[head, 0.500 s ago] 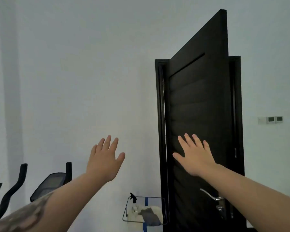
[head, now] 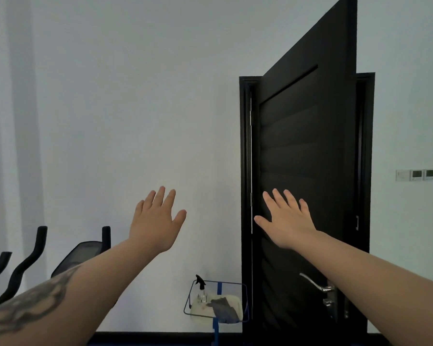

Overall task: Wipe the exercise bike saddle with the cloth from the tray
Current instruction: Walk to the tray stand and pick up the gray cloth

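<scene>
Both of my hands are raised in front of me, backs toward the camera, fingers spread and holding nothing. My left hand [head: 156,221] is against the white wall; my right hand [head: 286,219] is in front of the dark door. Far below, between my arms, a wire-framed tray [head: 189,299] holds a grey cloth [head: 224,309] lying over a white cloth, with a spray bottle [head: 201,287] beside it. Of the exercise bike, only the console [head: 84,250] and black handlebars [head: 30,260] show at lower left. The saddle is out of view.
A dark door [head: 307,171] stands partly open at right, with a metal lever handle [head: 316,283]. Wall switches [head: 415,175] sit far right. A pale curtain hangs at the left edge. A blue stand leg [head: 216,332] supports the tray.
Both hands stay raised and spread, holding about the same places against the wall and door. Nothing was picked up.
</scene>
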Available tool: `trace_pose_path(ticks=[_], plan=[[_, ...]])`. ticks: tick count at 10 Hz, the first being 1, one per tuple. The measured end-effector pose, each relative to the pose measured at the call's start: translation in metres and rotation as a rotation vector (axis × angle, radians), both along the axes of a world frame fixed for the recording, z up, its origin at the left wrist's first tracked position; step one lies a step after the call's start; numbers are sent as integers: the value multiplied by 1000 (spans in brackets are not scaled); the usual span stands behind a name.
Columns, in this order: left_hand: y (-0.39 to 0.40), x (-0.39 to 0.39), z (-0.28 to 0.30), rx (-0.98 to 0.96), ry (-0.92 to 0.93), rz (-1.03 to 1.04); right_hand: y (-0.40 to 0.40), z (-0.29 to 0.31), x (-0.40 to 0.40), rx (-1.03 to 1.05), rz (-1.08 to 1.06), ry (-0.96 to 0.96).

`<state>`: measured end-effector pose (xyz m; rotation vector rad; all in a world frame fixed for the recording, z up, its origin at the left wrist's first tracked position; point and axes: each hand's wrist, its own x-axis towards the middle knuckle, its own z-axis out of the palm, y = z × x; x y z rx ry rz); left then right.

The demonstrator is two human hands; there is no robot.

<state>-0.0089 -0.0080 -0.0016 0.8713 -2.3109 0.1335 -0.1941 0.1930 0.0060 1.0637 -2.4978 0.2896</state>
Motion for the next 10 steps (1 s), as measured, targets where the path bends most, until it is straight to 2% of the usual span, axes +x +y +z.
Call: trace_pose_path(ticks=[3, 6, 10], plan=[[-15, -10, -26, 38, -47, -20, -28, -24, -2, 13, 29, -24], [-37, -43, -90, 95, -142, -74, -50, -97, -12, 91, 15, -126], [-80, -158, -140, 174, -186, -79, -95, -144, -129, 163, 28, -150]])
